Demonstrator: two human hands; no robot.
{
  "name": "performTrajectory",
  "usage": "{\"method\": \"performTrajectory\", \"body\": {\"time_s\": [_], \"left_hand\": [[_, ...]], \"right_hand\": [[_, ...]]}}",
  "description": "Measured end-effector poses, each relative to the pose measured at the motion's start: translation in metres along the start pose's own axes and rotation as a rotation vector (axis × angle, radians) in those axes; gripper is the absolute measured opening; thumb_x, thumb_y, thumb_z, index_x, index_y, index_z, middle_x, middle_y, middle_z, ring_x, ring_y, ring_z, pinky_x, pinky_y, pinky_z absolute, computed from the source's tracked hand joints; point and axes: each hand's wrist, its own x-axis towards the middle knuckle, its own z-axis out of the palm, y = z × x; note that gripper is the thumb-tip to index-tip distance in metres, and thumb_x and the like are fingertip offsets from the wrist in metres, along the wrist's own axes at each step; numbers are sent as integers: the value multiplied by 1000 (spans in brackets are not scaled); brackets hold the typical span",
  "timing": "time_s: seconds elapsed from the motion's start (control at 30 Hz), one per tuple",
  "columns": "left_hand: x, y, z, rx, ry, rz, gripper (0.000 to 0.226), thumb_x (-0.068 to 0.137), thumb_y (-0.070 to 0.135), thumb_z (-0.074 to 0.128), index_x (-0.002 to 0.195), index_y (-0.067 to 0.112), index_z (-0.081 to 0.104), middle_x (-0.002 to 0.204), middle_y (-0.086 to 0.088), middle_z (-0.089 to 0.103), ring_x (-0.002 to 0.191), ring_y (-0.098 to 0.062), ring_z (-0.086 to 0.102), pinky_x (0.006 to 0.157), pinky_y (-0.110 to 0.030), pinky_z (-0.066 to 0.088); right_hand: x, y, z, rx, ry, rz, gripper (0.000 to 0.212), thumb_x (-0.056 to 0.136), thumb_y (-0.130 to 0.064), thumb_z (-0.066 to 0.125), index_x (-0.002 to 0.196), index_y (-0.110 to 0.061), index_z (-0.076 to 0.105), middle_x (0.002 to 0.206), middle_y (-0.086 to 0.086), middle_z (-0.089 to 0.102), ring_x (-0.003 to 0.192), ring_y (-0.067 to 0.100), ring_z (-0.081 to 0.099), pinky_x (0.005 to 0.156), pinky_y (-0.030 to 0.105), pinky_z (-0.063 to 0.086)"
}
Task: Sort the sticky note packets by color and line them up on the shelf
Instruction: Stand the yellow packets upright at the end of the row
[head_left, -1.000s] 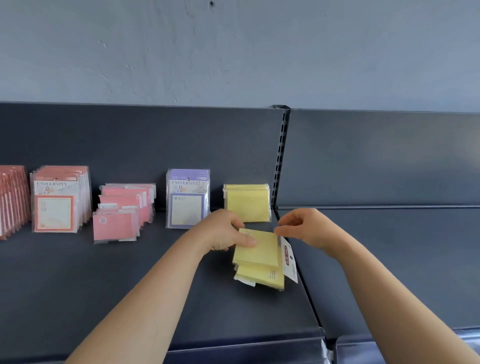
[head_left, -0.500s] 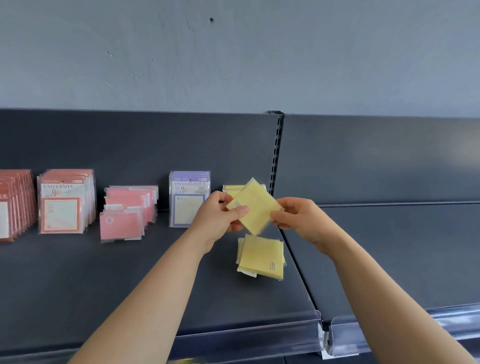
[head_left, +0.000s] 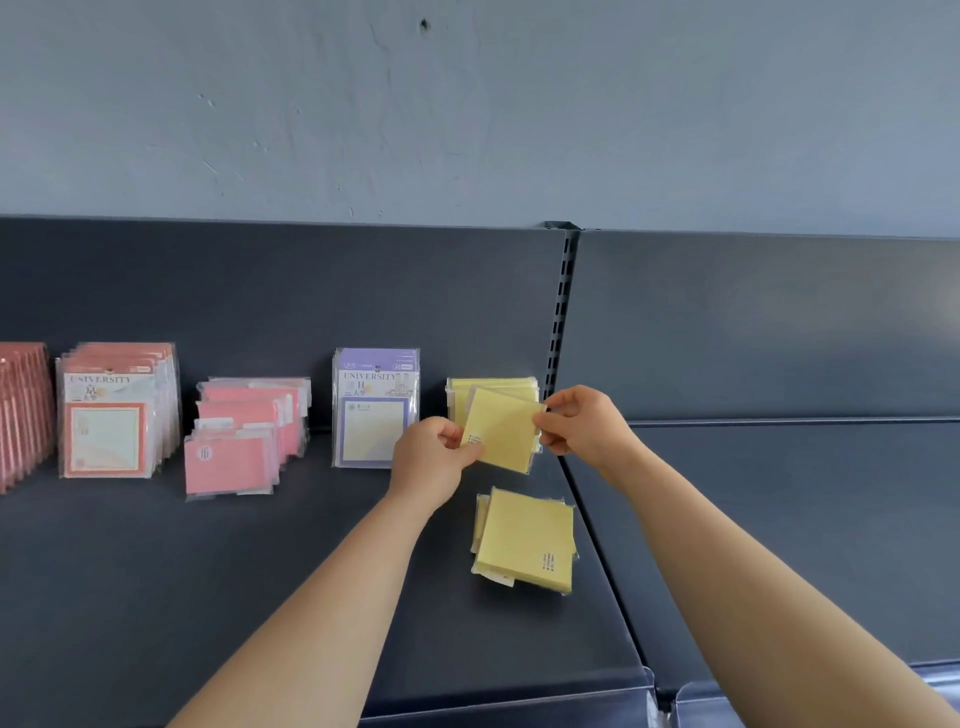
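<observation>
"While the left hand (head_left: 431, 460) and right hand (head_left: 584, 423) each pinch an edge of the yellow packet (head_left: 501, 431), how should it go in?"

"Straighten it first; it hangs tilted just in front of the yellow row (head_left: 488, 385) at the back of the shelf (head_left: 260, 597). Then stand it flush."

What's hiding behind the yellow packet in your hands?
More yellow packets stand behind the held packet, against the shelf back. Only their top and left edges show. The held packet covers the rest, so they cannot be counted.
</observation>
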Motion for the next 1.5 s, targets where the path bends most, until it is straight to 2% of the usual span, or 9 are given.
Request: {"method": "performTrajectory", "body": {"time_s": [0.13, 0.3, 0.6, 0.77, 0.9, 1.07, 1.2, 1.33, 1.5], "left_hand": [[7, -2, 7, 58, 45, -14, 25, 78, 26, 80, 95, 15, 64, 90, 1, 67, 82, -16, 66, 74, -34, 57], [10, -4, 13, 206, 110, -8, 25, 80, 31, 78, 85, 15, 59, 82, 3, 59, 75, -12, 57, 58, -21, 39], [12, -6, 13, 256, 72, 7, 33, 77, 28, 80, 89, 8, 56, 87, -7, 61, 77, -22, 59, 64, -29, 45], [9, -5, 7, 269, 24, 7, 34, 77, 27, 80, 95, 10, 56, 93, -7, 63, 81, -19, 59, 66, -28, 46], [0, 4, -12, 259, 5, 34, 42, 82, 38, 74, 112, 14, 58, 102, 0, 63, 89, -15, 59, 73, -26, 47], [-30, 20, -32, 178, -363, -14, 63, 66, 56, 80, 117, 28, 56, 106, 8, 58, 95, -11, 61, 86, -32, 54], [-46, 17, -25, 220, -532, -38, 65, 64, 38, 88, 119, 26, 57, 107, 3, 58, 92, -16, 66, 82, -37, 59], [-54, 10, -25, 148, -479, -26, 62, 66, 23, 89, 117, 28, 55, 109, 1, 58, 90, -16, 66, 75, -35, 61], [-64, 7, -32, 78, -434, -112, 49, 69, 15, 87, 105, 12, 54, 99, -2, 65, 79, -18, 72, 71, -36, 61]], "right_hand": [[13, 9, 7, 42, 46, 9, 12, 87, -9, 67, 97, -4, 62, 81, 9, 68, 65, 14, 63, 62, 23, 57], [26, 14, 14, 68, 75, -8, 5, 87, -7, 66, 90, -4, 66, 78, 12, 71, 67, 18, 68, 73, 32, 60], [23, 28, 17, -43, 78, -40, 16, 82, -9, 69, 98, -8, 66, 84, 7, 71, 64, 15, 65, 69, 27, 60], [15, 32, 15, -130, 73, -5, 26, 80, -17, 76, 101, -12, 63, 87, 3, 68, 70, 17, 66, 75, 35, 60], [1, 25, 2, -197, 20, -4, 27, 80, -23, 77, 102, -13, 64, 89, 2, 68, 66, 12, 63, 65, 23, 55], [-39, 8, -21, -284, -216, 93, 26, 80, -35, 76, 95, -15, 67, 76, 4, 70, 56, 10, 59, 62, 22, 53], [-64, 11, -26, -259, -325, 184, 35, 77, -30, 79, 102, -12, 63, 87, 10, 68, 60, 13, 62, 61, 24, 53], [-79, 15, -25, -156, -324, 198, 47, 76, -17, 81, 112, -11, 52, 98, 18, 67, 61, 15, 65, 60, 26, 55], [-89, 20, -20, -247, -318, 150, 45, 77, -24, 80, 111, -16, 53, 96, 14, 69, 64, 14, 65, 61, 24, 54]]}}
